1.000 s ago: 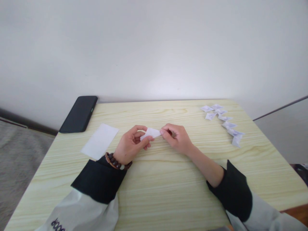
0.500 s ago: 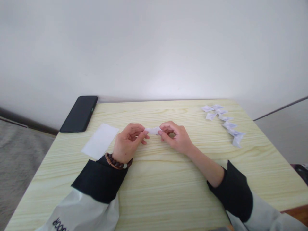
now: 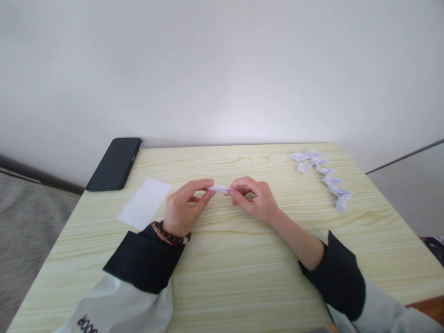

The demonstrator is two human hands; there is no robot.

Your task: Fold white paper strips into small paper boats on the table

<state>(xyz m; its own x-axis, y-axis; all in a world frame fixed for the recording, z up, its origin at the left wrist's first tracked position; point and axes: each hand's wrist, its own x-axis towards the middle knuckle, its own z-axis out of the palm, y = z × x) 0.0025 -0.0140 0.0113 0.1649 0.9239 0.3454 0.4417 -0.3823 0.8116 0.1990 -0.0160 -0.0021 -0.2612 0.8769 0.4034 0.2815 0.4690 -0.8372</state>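
Note:
A small strip of folded white paper is held level between my two hands, over the middle of the table. My left hand pinches its left end between thumb and forefinger. At the other end, the thumb and fingers of my right hand grip the paper. Flat white sheets lie just left of my left hand. To the right, several small folded white paper pieces with pointed corners rest in a loose curved row.
A black tablet-like device lies at the table's back left corner. The pale wood-grain table meets a white wall at its back edge. Grey fabric is beyond the left edge, and a dark object sits past the right edge.
The paper strip has tilted and looks narrower between the hands. My left fingers have straightened into a thumb-and-finger pinch, while my right hand has barely moved.

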